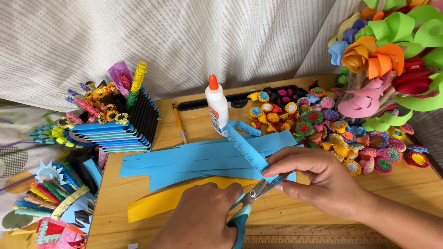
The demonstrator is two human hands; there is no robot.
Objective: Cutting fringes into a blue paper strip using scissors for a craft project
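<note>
The left hand (203, 216) gripped teal-handled scissors (247, 203), blades around a fringed blue paper strip (244, 147). The right hand (318, 177) pinched that strip's near end above the wooden board (184, 133), near 1 glue bottle (217, 106) and blue strips (194, 161).

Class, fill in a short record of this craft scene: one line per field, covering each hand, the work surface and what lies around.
Left hand: grips teal-handled scissors
Right hand: pinches blue fringed strip
Blades: open at the strip's near end
Surface: wooden board
On it: flat blue strips, yellow strip, glue bottle, pencil
Far right: small paper flowers
Near edge: ruler
</note>
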